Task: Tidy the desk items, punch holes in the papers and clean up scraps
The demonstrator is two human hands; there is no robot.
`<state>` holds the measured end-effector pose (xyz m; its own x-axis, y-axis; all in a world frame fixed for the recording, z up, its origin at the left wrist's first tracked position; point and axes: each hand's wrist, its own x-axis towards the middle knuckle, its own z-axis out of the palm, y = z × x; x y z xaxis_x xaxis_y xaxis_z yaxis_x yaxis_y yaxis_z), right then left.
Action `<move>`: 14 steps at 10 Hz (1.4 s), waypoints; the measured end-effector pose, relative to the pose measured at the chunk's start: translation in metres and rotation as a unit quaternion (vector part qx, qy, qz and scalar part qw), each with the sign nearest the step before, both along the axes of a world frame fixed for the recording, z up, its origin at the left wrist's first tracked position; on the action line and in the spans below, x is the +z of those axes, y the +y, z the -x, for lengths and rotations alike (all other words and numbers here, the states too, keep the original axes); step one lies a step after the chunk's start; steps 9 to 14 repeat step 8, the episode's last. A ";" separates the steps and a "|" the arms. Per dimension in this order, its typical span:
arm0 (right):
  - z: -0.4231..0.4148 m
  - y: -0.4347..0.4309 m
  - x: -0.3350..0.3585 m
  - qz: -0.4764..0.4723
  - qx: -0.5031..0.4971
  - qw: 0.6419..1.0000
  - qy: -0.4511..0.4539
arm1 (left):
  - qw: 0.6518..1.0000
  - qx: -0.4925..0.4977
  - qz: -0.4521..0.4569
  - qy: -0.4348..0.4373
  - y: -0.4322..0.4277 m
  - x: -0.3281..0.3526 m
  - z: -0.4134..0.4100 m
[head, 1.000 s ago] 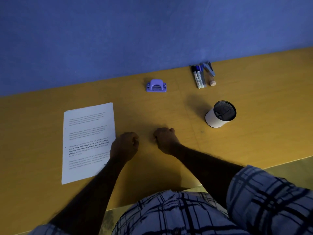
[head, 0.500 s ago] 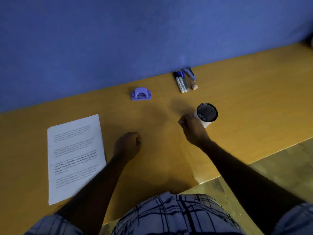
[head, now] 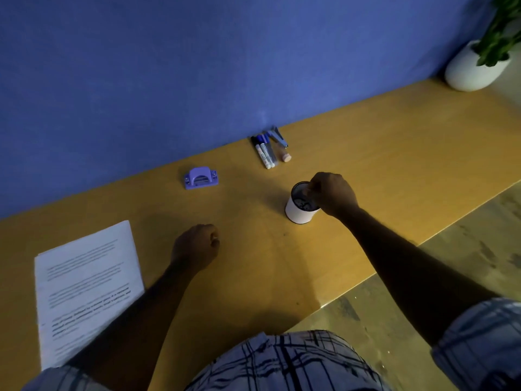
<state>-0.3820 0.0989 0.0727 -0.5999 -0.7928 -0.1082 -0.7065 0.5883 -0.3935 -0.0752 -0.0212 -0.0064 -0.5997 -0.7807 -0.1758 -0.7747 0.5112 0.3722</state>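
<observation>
A white cup [head: 298, 212] with a dark inside stands on the yellow desk [head: 394, 165]. My right hand [head: 332, 193] hovers over its rim with the fingers pinched together above the opening; I cannot see anything between them. My left hand [head: 196, 246] rests as a closed fist on the desk, left of the cup. A printed stack of papers [head: 84, 283] lies at the left, partly under my left forearm. A purple hole punch [head: 200, 178] sits near the wall. Markers [head: 265, 152] lie beside a blue staple remover [head: 277, 135].
A small tan cylinder [head: 286, 157] lies next to the markers. A white plant pot [head: 473, 69] stands at the desk's far right corner. The blue wall runs along the back. The desk's front edge drops to the floor at the right.
My right hand has moved from the desk's middle to the right and up over the cup. The left fist has stayed put. The view has shifted to the right.
</observation>
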 end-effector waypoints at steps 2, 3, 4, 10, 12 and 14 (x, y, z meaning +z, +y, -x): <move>0.006 -0.005 0.003 -0.061 0.026 0.997 0.035 | 1.000 -0.008 -0.019 -0.015 -0.002 0.001 -0.006; 0.006 -0.005 0.005 -0.075 0.049 0.995 0.046 | 1.000 -0.008 -0.016 -0.018 -0.002 0.003 -0.009; 0.005 -0.005 0.006 -0.068 0.044 0.996 0.049 | 1.000 -0.004 -0.008 -0.016 -0.001 0.005 -0.010; -0.039 -0.023 0.004 0.018 0.134 0.989 0.063 | 1.000 -0.022 0.019 0.012 -0.012 0.024 -0.023; -0.039 -0.023 0.004 0.018 0.134 0.989 0.063 | 1.000 -0.022 0.019 0.012 -0.012 0.024 -0.023; -0.039 -0.023 0.004 0.018 0.134 0.989 0.063 | 1.000 -0.022 0.019 0.012 -0.012 0.024 -0.023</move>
